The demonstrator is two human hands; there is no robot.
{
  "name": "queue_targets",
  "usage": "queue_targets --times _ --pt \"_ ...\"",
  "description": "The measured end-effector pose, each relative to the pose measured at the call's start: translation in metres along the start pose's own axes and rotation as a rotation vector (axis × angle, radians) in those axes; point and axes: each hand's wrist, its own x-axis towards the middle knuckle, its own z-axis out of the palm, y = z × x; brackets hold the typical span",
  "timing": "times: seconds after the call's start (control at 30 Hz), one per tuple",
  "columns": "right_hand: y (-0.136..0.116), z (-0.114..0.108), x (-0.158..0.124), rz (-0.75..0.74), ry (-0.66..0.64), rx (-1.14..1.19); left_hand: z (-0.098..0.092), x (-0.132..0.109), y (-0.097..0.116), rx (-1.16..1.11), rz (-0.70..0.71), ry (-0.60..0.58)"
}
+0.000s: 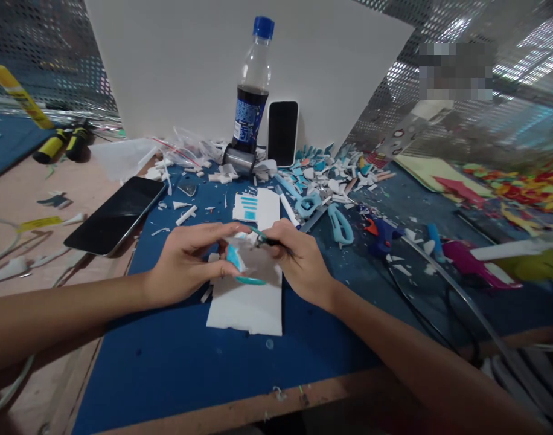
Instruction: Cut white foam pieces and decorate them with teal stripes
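Far across the counter [14, 196], a bottle [249, 115] stands just left of an upright phone [282, 133] — a board [177, 66] behind both, scraps [334, 175] to the right. A second phone [116, 216] lies left. Nearer, the left hand [186, 260] and right hand [300, 257] are above a sheet [247, 314] — a glue gun [385, 235] lies right.

This looks like a craft workshop: the desk [177, 380], topped in dark blue with a pale wooden edge, carries a long heap of small white and light-blue cut scraps [322, 181]. A dark blue glue gun with an orange trigger [383, 235], a blurred magenta tool [478, 263] and a pair of yellow-and-black tool handles [50, 147] lie about, with red, yellow and green shreds [525, 187] at the far right. Behind stand an upright plain white board [181, 60] and perforated grey metal sheeting [63, 45].
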Motion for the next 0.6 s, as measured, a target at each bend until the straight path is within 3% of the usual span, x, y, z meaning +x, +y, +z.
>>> queue_targets --times 0.27,0.43,0.6 --pt "-0.014 -0.006 0.004 0.623 0.129 0.512 0.002 0.002 0.003 0.227 -0.131 0.046" --pt "-0.013 -0.009 0.008 0.766 0.072 0.795 0.001 0.005 0.006 0.382 -0.067 -0.026" --pt "-0.016 -0.009 0.009 0.862 -0.069 0.916 0.000 0.004 0.003 0.391 -0.041 -0.092"
